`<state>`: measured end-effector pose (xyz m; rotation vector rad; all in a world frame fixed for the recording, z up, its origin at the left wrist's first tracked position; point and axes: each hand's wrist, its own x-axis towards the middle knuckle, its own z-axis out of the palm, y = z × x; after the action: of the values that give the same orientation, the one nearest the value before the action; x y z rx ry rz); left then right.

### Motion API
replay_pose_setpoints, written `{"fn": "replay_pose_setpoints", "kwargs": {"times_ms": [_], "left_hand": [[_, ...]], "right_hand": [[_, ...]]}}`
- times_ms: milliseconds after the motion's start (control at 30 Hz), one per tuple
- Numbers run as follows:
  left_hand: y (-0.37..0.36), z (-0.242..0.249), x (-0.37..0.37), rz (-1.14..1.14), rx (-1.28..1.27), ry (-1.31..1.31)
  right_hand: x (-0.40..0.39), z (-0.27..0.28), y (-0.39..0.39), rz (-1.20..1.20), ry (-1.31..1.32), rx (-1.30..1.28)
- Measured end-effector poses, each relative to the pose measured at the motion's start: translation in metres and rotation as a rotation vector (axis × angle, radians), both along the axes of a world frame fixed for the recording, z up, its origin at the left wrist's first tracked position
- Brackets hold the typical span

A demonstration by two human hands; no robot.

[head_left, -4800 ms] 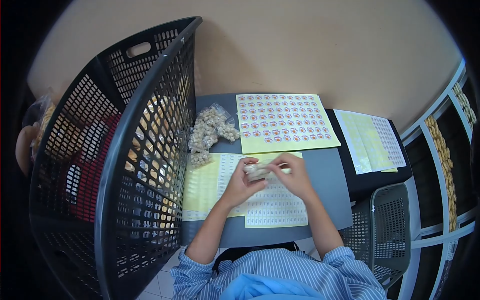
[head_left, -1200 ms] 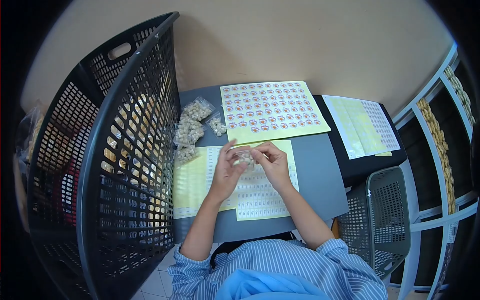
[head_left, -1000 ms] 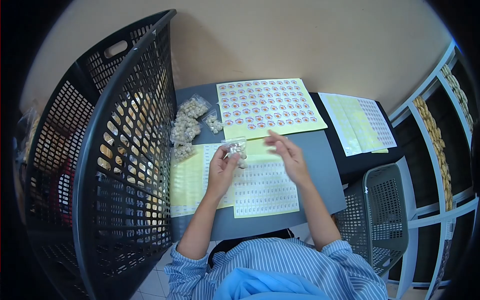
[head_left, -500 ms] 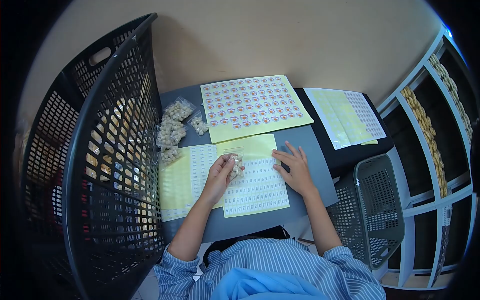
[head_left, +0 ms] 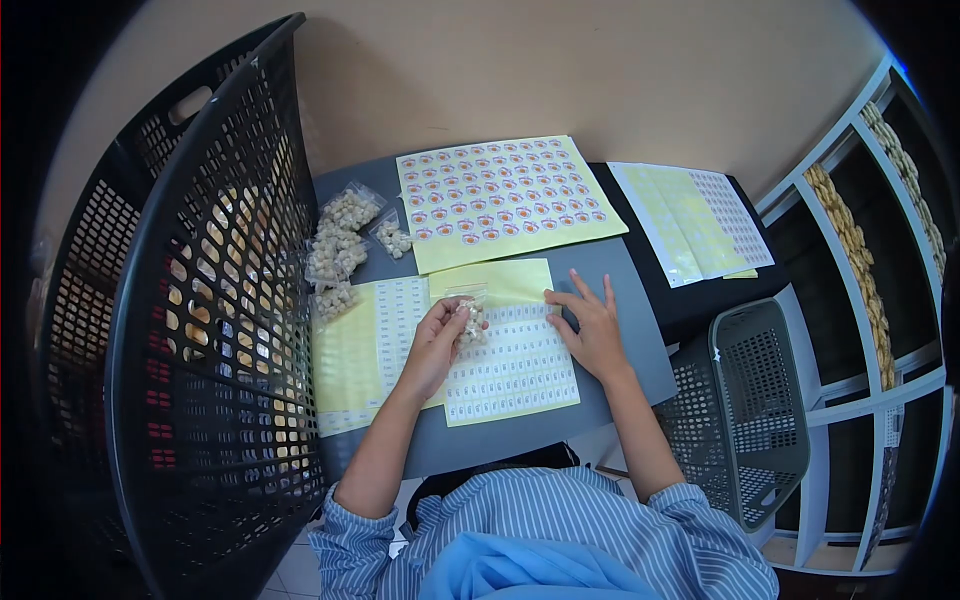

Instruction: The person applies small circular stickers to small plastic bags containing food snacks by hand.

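Note:
My left hand grips a small clear zip bag of pale, round pieces, thumb across its front. Beneath the bag lies a yellow-backed sheet of small white labels; its upper part is bare yellow. My right hand rests at that sheet's right edge, index fingertip and thumb touching near the top label row with a gap between them, other fingers stretched out. Whether a label clings to a fingertip is too small to tell. Left of this sheet, partly under it, lies another label sheet.
Several filled bags lie beside a tall dark perforated basket at the left. Behind my hands is a sheet of round orange-and-white stickers. Another sticker sheet lies on a black surface. A green basket and white shelves stand right.
My hands keep nearly the same pose, the left still holding the bag. My right hand has shifted slightly at the sheet's edge. The whole view has tilted a little.

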<state>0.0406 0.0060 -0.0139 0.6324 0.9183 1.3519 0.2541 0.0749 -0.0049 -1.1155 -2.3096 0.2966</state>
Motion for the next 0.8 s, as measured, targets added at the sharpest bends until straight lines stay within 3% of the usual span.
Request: {"fn": "replay_pose_setpoints", "kwargs": {"times_ms": [233, 300, 333, 400, 467, 533, 633, 800], "left_hand": [[-0.001, 0.001, 0.0, 0.005, 0.012, 0.012], [-0.003, 0.01, 0.0, 0.017, -0.003, 0.02], [-0.003, 0.013, 0.0, 0.03, -0.018, 0.027], [-0.002, 0.009, -0.003, 0.049, 0.024, 0.031], [-0.002, 0.008, -0.004, 0.068, 0.061, 0.035], [-0.002, 0.011, -0.005, 0.158, 0.122, 0.13], [-0.003, 0.002, -0.017, 0.141, 0.126, 0.048], [-0.002, 0.008, -0.015, 0.198, 0.174, 0.039]], "right_hand": [[0.002, -0.006, 0.003, 0.013, 0.06, -0.022], [0.003, -0.005, 0.007, -0.029, 0.331, -0.027], [0.003, -0.003, 0.008, -0.025, 0.332, -0.025], [0.002, 0.007, 0.009, -0.026, 0.597, -0.221], [-0.01, 0.017, 0.009, 0.011, 0.637, -0.221], [-0.026, 0.025, 0.012, 0.225, 0.738, -0.346], [-0.055, 0.044, 0.013, 0.415, 0.62, -0.431], [-0.087, 0.058, 0.022, 0.592, 0.374, -0.346]]}}
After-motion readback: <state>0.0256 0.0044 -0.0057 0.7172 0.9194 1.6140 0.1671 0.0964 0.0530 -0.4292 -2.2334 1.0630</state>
